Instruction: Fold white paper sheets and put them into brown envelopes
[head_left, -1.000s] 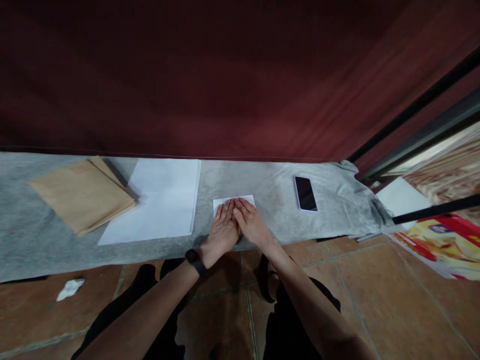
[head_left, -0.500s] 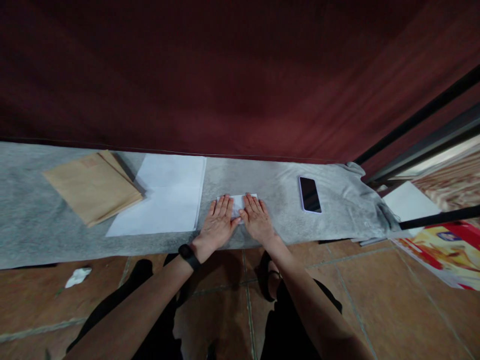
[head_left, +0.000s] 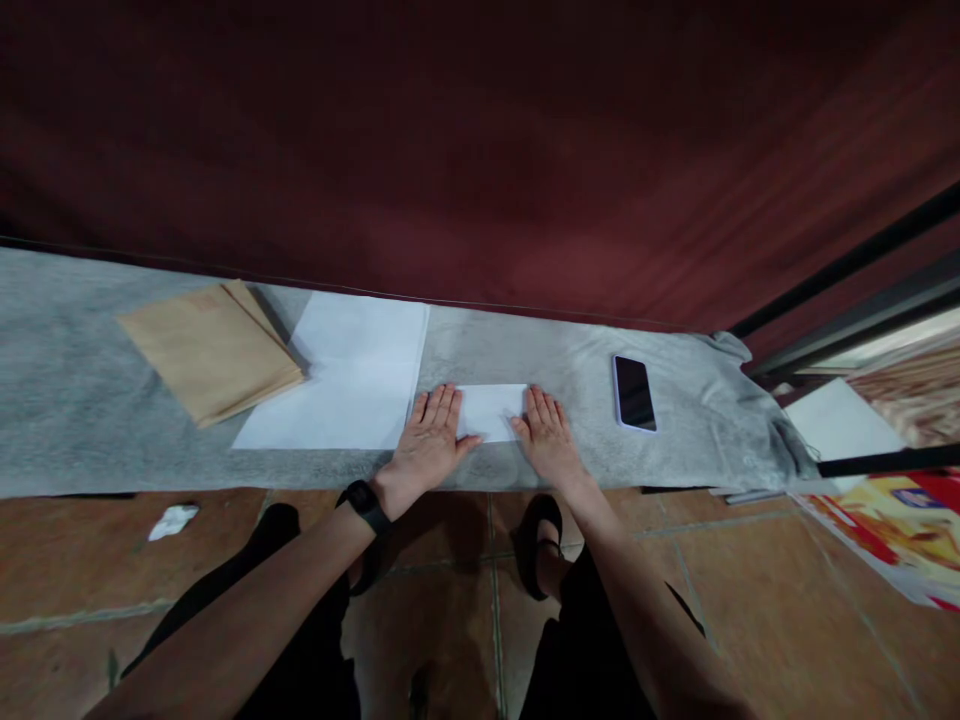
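Note:
A small folded piece of white paper (head_left: 491,410) lies flat on the grey cloth between my two hands. My left hand (head_left: 431,435) rests palm down over its left end, fingers stretched out and thumb pointing inward across the paper. Over the right end lies my right hand (head_left: 549,440), also flat, its thumb on the paper. Both hands are open and grip nothing. Just left of my left hand are large white paper sheets (head_left: 352,370), one edge close to my fingers.
Brown paper envelopes (head_left: 210,350) overlap the sheets' left side. A phone (head_left: 634,393) lies to the right on the grey cloth (head_left: 517,345). Dark red fabric (head_left: 480,180) hangs behind. A red and yellow box (head_left: 900,530) and a crumpled white scrap (head_left: 173,521) are on the tiled floor.
My hands have slid apart along the folded paper, the right one moving right, so more of the paper shows between them. The whole view has shifted slightly.

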